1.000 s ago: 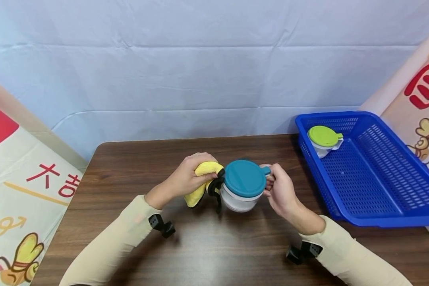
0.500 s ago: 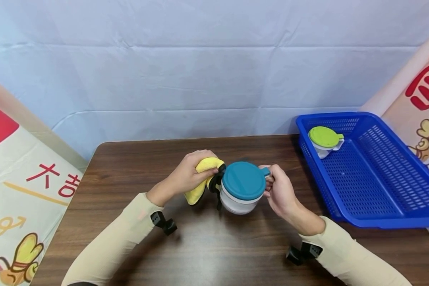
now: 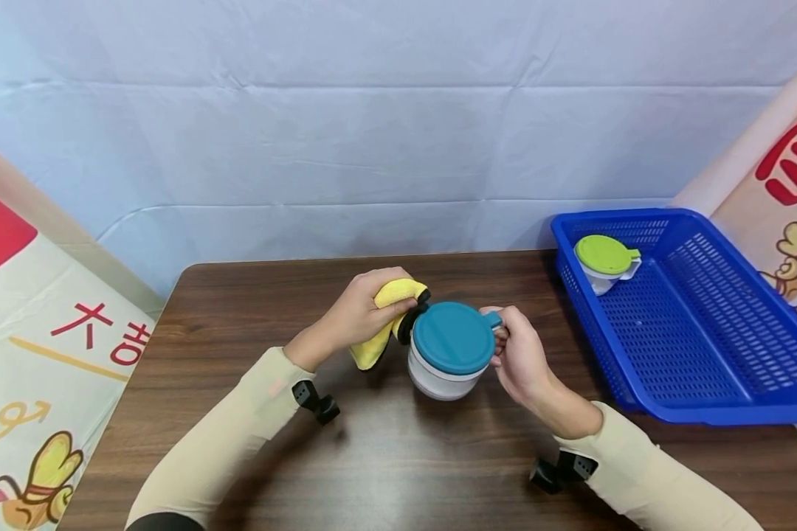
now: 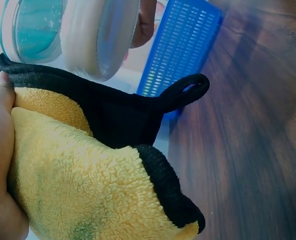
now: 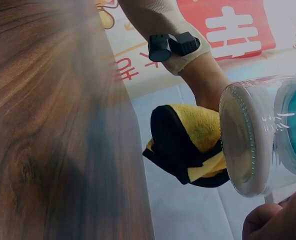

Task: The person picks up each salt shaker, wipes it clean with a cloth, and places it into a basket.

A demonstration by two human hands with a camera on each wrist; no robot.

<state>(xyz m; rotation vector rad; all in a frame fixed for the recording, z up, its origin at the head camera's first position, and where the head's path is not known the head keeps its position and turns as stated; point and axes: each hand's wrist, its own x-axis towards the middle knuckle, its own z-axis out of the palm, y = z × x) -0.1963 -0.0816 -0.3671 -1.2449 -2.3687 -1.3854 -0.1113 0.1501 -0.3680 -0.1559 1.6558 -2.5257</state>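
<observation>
My right hand [image 3: 523, 354] grips the handle of a clear seasoning jar [image 3: 446, 380] with a teal lid [image 3: 454, 338]. Pale contents show at the jar's bottom in the right wrist view, and its underside is visible there, lifted off the table. A folded yellow cleaning cloth [image 4: 73, 165] with black edging is pinched between the thumb and fingers of my left hand [image 3: 368, 306]. The cloth's dark edge lies right at the jar's left side. In the left wrist view a black hanging loop [image 4: 190, 92] sticks out from the cloth.
A blue perforated plastic basket [image 3: 677, 332] stands on the right of the brown wooden table [image 3: 385, 457]. Inside its far left corner sits a similar jar with a green lid [image 3: 603, 254]. A pale cloth backdrop [image 3: 372, 147] hangs behind the table.
My left hand and the cloth have shifted up and to the right along the jar's side. The jar has tilted slightly, its lid edging lower; my right hand has stayed almost still.
</observation>
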